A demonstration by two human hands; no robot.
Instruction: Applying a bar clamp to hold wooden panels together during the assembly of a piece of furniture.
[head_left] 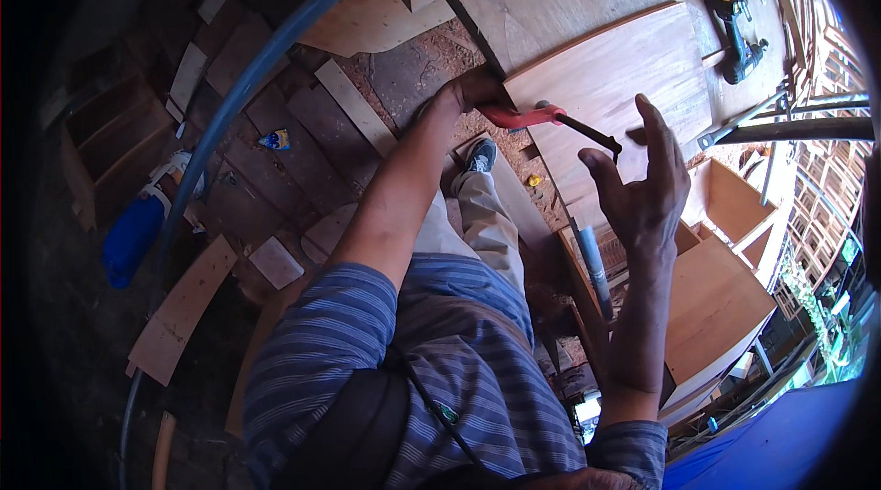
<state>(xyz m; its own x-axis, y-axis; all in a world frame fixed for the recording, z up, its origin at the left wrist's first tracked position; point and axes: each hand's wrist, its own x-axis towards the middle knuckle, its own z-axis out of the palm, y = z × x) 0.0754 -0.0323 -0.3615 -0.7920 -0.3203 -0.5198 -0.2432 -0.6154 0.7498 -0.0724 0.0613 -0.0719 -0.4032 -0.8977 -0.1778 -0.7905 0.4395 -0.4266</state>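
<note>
Right hand [647, 196] hung open and empty, thumb and finger spread; just ahead and left of it, a red clamp [528, 117] lay between both hands. Left hand's [479, 89] grip was unclear.

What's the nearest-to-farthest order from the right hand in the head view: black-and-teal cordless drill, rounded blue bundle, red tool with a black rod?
1. Red tool with a black rod: just left of the right hand.
2. Black-and-teal cordless drill: upper right of the view.
3. Rounded blue bundle: far left.
</note>
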